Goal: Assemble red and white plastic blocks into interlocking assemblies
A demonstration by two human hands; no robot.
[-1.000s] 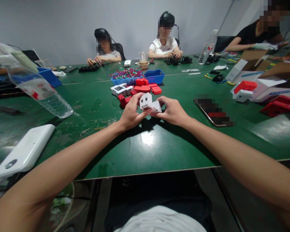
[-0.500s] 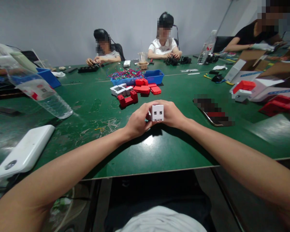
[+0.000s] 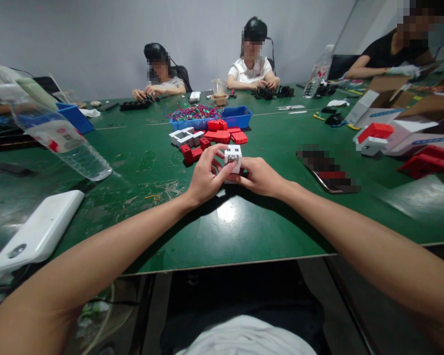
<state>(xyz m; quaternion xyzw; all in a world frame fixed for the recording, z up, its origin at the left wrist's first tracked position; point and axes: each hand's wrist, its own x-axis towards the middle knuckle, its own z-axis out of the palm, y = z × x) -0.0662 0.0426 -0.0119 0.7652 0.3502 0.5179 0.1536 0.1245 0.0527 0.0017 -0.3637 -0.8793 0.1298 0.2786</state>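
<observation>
Just above the table I hold a small white plastic housing (image 3: 234, 150), its face with two square holes tilted upward and metal parts showing in its near side. The fingers and thumb of my left hand (image 3: 206, 176) are closed on its left and near side. My right hand (image 3: 263, 176) grips it from the right and below, with some fingertips hidden. Just beyond my left hand lie a red bracket-shaped plastic piece (image 3: 191, 154), more red plastic pieces (image 3: 217, 135) and white frame-like pieces (image 3: 185, 135).
Behind the pieces stand blue bins (image 3: 237, 117), one with coloured wires (image 3: 194, 113). A bottle (image 3: 70, 143) leans at left near a white power bank-like device (image 3: 37, 229). At right are a phone (image 3: 327, 172) and open cardboard boxes (image 3: 403, 130). Other people sit across the table.
The white housing has tipped, so its two-hole face now points up and its metal parts show. It has shifted slightly left and away, and the right hand's fingers have moved lower.
</observation>
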